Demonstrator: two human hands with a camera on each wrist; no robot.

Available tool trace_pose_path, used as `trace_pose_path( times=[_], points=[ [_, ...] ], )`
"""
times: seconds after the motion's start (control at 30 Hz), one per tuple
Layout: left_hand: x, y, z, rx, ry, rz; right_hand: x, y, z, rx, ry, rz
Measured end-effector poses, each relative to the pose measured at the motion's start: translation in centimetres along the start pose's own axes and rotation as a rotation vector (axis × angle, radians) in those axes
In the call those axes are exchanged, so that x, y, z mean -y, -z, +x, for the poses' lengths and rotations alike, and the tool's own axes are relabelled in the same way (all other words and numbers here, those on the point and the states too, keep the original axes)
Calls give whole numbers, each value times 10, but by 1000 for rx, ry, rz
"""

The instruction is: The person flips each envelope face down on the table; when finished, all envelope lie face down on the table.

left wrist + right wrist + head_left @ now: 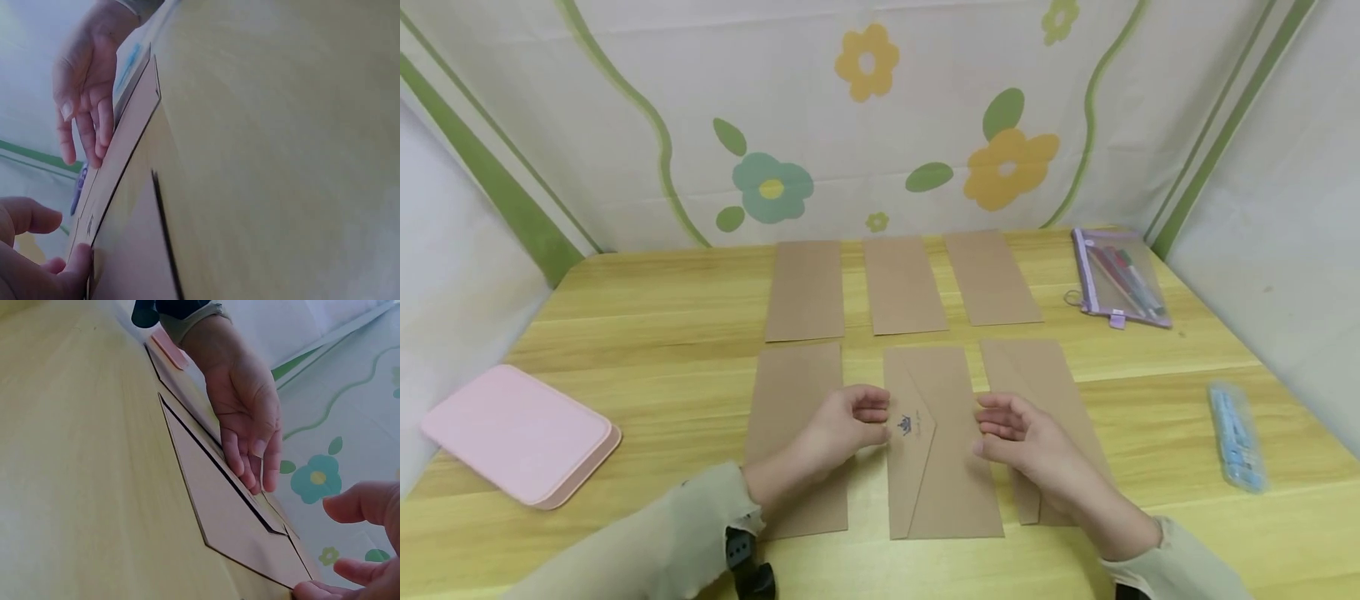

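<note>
- Envelope at centre front (958,467) lies on the desk (662,350) between the two hands, long side running away from the person, flap on the left with its tip pointing right.
- Crown print (905,426) sits on that flap, close to the left edge; lettering beside it too small to read.
- Left hand (842,425): grip loose, thumb and fingers apart, fingertips at the envelope's left edge, nothing pinched.
- Right hand (1037,450): grip likewise relaxed, thumb clear of the fingers, fingertips by the opposite edge. Wrist views are dim and steeply angled, so firm contact on this side cannot be told.
- Neighbours: left front envelope (793,383) partly under the left hand and forearm; right front envelope (1060,383), flap seam faintly visible, partly under the right hand.
- Back row: left back envelope (805,292), middle back envelope (904,286) and right back envelope (992,279), set apart from one another.
- Step in hand, judged: positioning the centre envelope. Best done with light, even fingertip pressure on both long edges, so the paper slides without bowing.
- Technique: nudge both sides together, use the front neighbours' edges as the guide, and keep wrists raised to avoid dragging them.
- Caution: thin paper probably creases if squeezed; flap could catch a fingertip if unsealed, which is not visible.
</note>
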State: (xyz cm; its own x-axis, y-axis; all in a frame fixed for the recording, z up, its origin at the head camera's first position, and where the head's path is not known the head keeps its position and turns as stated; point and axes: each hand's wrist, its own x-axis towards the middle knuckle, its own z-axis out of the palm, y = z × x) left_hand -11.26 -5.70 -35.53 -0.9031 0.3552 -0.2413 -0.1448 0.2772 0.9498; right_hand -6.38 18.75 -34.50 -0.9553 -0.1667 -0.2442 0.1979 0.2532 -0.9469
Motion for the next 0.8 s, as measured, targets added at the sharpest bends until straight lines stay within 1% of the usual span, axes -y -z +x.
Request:
trace_pose_path(
  times=[0.2, 0.37, 0.5, 0.6, 0.7, 0.8],
  points=[
    [-1, -6, 0, -68, 29, -96, -1, -4, 1, -42, -7, 42],
    [0, -8, 0, -91, 48, -135, -2, -8, 2, -96, -33, 84],
    [0, -9, 1, -99, 57, -152, -1, -9, 3, -103, -47, 90],
    [0, -9, 0, -100, 41, -151, -1, -12, 2, -100, -43, 69],
    [0, -9, 1, -100, 2, -156, 1, -14, 1, -92, -33, 42],
    [-1, -8, 2, -84, -36, -197, 2, -17, 1, -79, -18, 37]
  ],
)
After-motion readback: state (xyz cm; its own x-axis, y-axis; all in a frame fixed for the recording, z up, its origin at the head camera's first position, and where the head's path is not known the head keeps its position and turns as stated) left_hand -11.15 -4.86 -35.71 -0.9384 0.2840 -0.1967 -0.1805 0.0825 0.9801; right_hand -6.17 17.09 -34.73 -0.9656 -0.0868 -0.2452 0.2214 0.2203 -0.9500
